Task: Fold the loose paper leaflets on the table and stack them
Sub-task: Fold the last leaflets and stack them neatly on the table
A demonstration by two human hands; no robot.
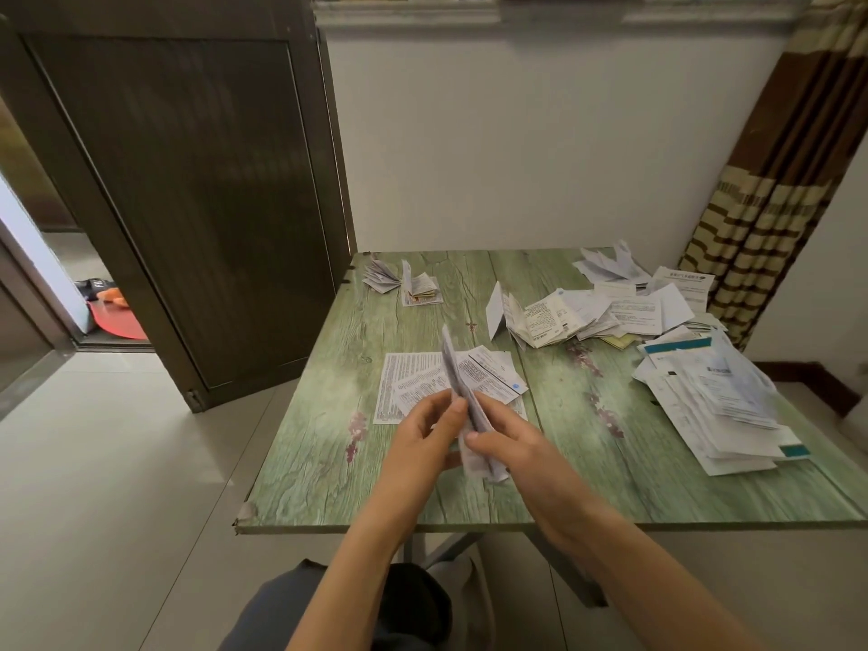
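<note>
Currently both hands meet over the near middle of the green wood-grain bench, each grasping the same folded leaflet. The left hand pinches one face of it between thumb and fingertips. The right hand curls its fingers round the lower part from the other side. The leaflet is held edge-on to the camera and clear of the bench. Its far end rises up and away past the fingertips, and its near end pokes out below the right hand's fingers. It is blurred, so its print cannot be read.

Just beyond the hands, two opened leaflets lie flat on the bench. A large printed sheet lies beyond the left hand. Overlapping it, beyond the right hand, is a smaller sheet with a dark band.

Far beyond the left hand, near the bench's back edge, small folded leaflets sit just beside a fanned bundle. Beyond and to the right of the right hand lies a loose heap of part-folded leaflets. Further right, a broad pile of flat sheets reaches toward the bench's right side.

A dark door stands to the left of the bench, and a striped curtain hangs to its right.
</note>
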